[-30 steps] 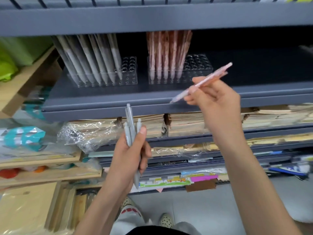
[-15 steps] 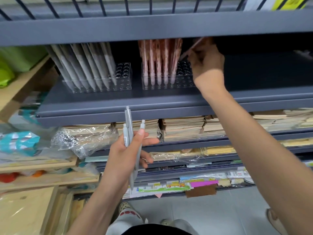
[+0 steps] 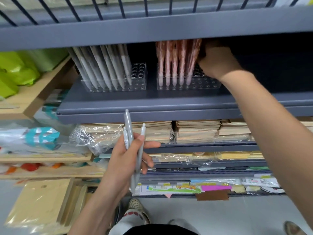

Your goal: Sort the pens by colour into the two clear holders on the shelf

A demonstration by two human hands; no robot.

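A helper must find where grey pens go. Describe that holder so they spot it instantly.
On the dark grey shelf stand two clear holders. Take the left holder: its grey pens lean left, while the right holder has pink pens.

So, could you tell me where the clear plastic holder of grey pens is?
In the head view, the grey pen holder stands on the dark grey metal shelf, left of the pink pen holder.

The shelf (image 3: 152,107) is matt grey metal; the left holder (image 3: 142,77) clear, glossy plastic.
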